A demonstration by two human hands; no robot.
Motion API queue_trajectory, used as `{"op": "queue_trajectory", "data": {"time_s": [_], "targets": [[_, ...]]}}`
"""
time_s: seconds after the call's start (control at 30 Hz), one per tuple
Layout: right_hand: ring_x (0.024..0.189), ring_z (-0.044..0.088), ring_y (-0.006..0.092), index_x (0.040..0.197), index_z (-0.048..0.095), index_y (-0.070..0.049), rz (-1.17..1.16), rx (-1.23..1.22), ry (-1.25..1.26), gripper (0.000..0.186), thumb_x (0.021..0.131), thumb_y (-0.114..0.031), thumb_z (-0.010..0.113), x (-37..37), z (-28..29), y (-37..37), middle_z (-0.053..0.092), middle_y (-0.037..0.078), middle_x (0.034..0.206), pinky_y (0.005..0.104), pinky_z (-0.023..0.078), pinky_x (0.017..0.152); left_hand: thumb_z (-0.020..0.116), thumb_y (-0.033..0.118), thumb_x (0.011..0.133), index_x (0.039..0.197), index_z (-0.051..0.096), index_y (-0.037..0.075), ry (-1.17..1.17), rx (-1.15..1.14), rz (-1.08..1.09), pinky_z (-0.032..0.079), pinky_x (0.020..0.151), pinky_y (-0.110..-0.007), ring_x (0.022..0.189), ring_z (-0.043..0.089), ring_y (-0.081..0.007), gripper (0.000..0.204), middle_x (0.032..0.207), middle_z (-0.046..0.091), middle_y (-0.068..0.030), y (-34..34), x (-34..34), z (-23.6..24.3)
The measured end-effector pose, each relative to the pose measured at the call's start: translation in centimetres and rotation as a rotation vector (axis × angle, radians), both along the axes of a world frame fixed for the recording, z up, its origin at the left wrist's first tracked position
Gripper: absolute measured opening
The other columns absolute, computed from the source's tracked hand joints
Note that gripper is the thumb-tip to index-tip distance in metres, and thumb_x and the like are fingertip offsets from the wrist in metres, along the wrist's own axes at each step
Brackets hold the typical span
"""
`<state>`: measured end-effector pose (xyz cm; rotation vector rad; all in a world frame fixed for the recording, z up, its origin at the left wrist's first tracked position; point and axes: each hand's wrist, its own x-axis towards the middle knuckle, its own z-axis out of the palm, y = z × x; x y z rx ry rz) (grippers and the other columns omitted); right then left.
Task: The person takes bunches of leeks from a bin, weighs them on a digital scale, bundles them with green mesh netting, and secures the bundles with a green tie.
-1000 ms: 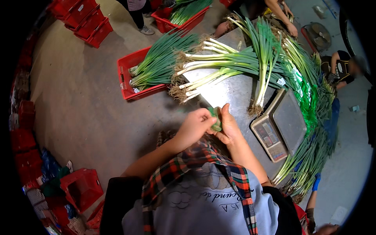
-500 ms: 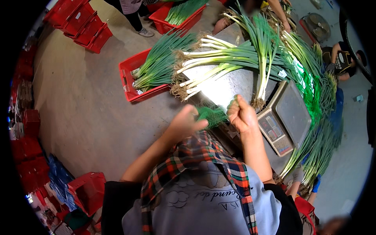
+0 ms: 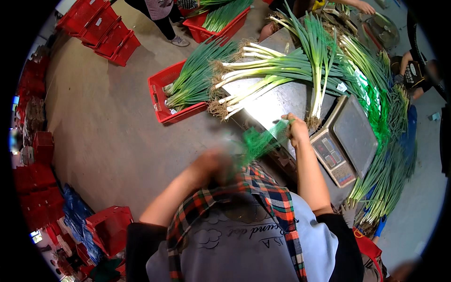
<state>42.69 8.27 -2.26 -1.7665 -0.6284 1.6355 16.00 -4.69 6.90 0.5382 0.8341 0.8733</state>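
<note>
A green mesh net [image 3: 258, 143] hangs stretched in front of my chest. My right hand [image 3: 297, 129] is closed on its upper right end, with fingers pinched together. At the net's left end is my left hand [image 3: 216, 164], smeared by motion, so its fingers cannot be made out. Just beyond my right hand, a bundle of green onions [image 3: 317, 80] lies with its roots toward me, across more green onions [image 3: 263, 80] with white stalks pointing left. To the right of that hand stands a grey weighing scale [image 3: 352, 136] with a keypad.
Left of the metal table [image 3: 265, 110], a red crate [image 3: 162, 96] holds green onions; another red crate [image 3: 235, 26] stands farther back. Stacked red crates [image 3: 101, 33] rise at the far left. Green onions [image 3: 380, 183] pile up beyond the scale, where a co-worker's gloved hand [image 3: 348, 214] reaches in.
The net has been drawn out from a bunched clump into a longer stretch. My left hand has moved down and toward me; my right hand still grips the other end.
</note>
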Motion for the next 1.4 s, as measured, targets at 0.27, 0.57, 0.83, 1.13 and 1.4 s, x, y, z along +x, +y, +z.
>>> {"op": "queue_trajectory", "data": {"time_s": [0.27, 0.57, 0.83, 1.13, 1.4], "targets": [[0.045, 0.037, 0.0069, 0.089, 0.055, -0.004, 0.656, -0.287, 0.754, 0.014, 0.082, -0.015, 0.054, -3.6, 3.1, -4.5, 0.038, -0.004, 0.052, 0.0207, 0.028, 0.039, 0.041, 0.005, 0.082, 0.077, 0.052, 0.004, 0.169, -0.141, 0.763, 0.041, 0.045, -0.024, 0.049, 0.044, -0.0118, 0.012, 0.062, 0.049, -0.0028, 2.3, -12.6, -9.1], [0.059, 0.051, 0.0138, 0.084, 0.057, -0.004, 0.145, 0.257, -0.034, 0.018, 0.084, -0.021, 0.053, -5.4, -1.8, 1.9, 0.057, 0.002, 0.071, 0.026, 0.043, 0.053, 0.05, 0.016, 0.074, 0.082, 0.05, 0.006, -0.196, -0.289, -0.085, 0.039, 0.055, -0.026, 0.063, 0.045, -0.014, 0.013, 0.07, 0.047, -0.0011, -1.3, -3.0, -3.5], [0.044, 0.036, 0.006, 0.077, 0.053, -0.009, 0.238, 0.2, 0.23, 0.007, 0.081, -0.015, 0.052, -5.9, 6.4, 0.1, 0.045, -0.004, 0.059, 0.0217, 0.026, 0.038, 0.049, 0.01, 0.061, 0.089, 0.059, 0.001, -0.133, 0.071, -0.251, 0.039, 0.072, -0.031, 0.072, 0.045, -0.0175, 0.031, 0.076, 0.045, -0.0052, -2.6, -7.1, -2.6], [0.063, 0.056, 0.015, 0.076, 0.064, -0.006, 0.877, 0.588, -0.832, 0.025, 0.068, -0.029, 0.071, -9.2, 10.4, -1.6, 0.06, 0.008, 0.066, 0.029, 0.044, 0.061, 0.059, 0.016, 0.07, 0.057, 0.041, 0.01, -0.03, 0.434, -0.004, 0.034, 0.062, -0.028, 0.068, 0.04, -0.0141, 0.023, 0.071, 0.044, -0.0041, -0.9, -6.2, 4.2], [0.049, 0.045, 0.0101, 0.084, 0.058, -0.002, 0.857, 0.452, 0.135, 0.02, 0.088, -0.019, 0.048, -14.9, 10.2, -4.2, 0.053, 0.001, 0.061, 0.0241, 0.039, 0.05, 0.068, 0.039, 0.065, 0.093, 0.06, 0.01, 1.508, 0.27, 0.181, 0.046, 0.065, -0.038, 0.073, 0.059, -0.0305, 0.041, 0.079, 0.062, -0.0141, 7.2, -3.3, -1.9]]}}
